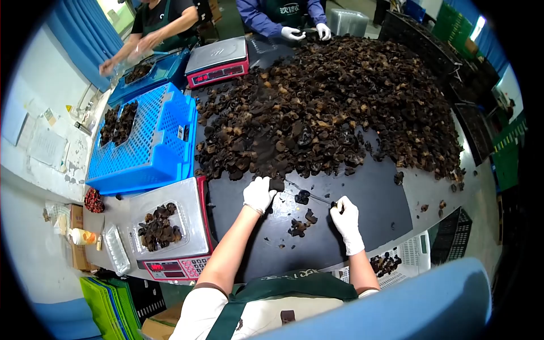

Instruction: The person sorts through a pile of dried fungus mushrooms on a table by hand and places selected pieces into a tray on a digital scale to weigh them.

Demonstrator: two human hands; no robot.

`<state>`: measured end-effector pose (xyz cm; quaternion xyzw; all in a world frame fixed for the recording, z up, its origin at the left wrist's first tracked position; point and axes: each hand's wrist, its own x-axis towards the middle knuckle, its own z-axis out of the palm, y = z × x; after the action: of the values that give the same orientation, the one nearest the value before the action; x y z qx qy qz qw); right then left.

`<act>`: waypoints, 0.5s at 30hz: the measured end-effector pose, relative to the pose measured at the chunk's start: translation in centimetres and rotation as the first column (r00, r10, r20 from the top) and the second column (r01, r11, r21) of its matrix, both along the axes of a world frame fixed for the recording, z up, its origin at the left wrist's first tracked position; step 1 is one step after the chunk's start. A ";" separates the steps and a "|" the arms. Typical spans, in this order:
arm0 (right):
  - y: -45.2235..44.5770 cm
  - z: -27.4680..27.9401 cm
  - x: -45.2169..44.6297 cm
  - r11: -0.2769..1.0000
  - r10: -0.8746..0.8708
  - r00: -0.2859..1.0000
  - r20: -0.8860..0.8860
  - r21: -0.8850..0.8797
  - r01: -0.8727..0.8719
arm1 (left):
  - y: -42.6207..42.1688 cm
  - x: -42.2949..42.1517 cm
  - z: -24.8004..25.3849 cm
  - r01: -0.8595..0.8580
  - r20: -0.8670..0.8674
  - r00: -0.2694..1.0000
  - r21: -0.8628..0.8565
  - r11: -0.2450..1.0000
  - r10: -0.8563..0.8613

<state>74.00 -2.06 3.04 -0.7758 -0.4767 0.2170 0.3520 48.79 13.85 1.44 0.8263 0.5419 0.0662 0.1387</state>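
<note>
My left hand [259, 194], in a white glove, is closed at the near edge of a large heap of wood ear mushrooms [317, 107]. A dark wood ear piece [276, 185] sits at its fingertips, apparently gripped. My right hand [347, 221], also gloved, has its fingers pinched together over the dark table mat [374, 209]. Whatever its fingertips hold is too small to make out. Between the hands lie a shiny dark mushroom piece [302, 196] and a few loose pieces [300, 225] closer to me.
To my left a scale [175, 267] carries a clear tray [182, 241] of mushrooms. Behind it stands an upturned blue crate [153, 136] with another filled tray. A second scale [217, 56] is farther back. Two people in aprons work across the table; a white basket [411, 255] stands at lower right.
</note>
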 end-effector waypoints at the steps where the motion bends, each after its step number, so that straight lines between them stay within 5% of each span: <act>1: -0.1 0.2 -0.1 1.000 -0.008 1.000 0.001 0.003 0.008 | -0.1 0.4 0.1 0.003 -0.036 0.999 0.006 1.000 -0.003; 3: -0.4 0.5 -1.4 0.995 -0.003 0.999 -0.047 0.102 0.008 | -0.4 0.4 0.2 0.029 0.006 1.000 0.023 0.999 -0.030; 5: -0.5 2.5 -3.1 0.995 0.097 0.995 0.019 -0.015 -0.096 | -0.8 0.0 0.6 0.054 0.047 0.997 0.045 0.998 -0.056; 7: -0.5 0.5 -4.3 0.944 0.211 0.957 0.201 0.211 -0.253 | -1.7 -0.6 1.5 -0.026 0.276 0.961 0.095 0.995 -0.002; 8: -0.6 0.5 -4.2 0.927 0.374 0.920 0.120 -0.082 -0.366 | -2.4 -1.0 2.3 -0.037 0.387 0.922 0.034 0.999 0.021; 12: -0.9 -2.2 -4.2 0.940 0.341 0.917 0.208 -0.094 -0.329 | -5.5 -3.3 3.2 -0.038 0.618 0.786 0.084 0.996 -0.023; 15: -0.8 -2.3 -3.9 0.941 0.281 0.926 0.252 0.118 -0.318 | -7.9 -5.5 2.0 -0.044 0.689 0.724 0.078 0.996 -0.022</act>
<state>70.05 -2.85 0.76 -0.6836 -0.6430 0.1384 0.3164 43.28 5.91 3.47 0.7447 0.4530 0.3931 0.2926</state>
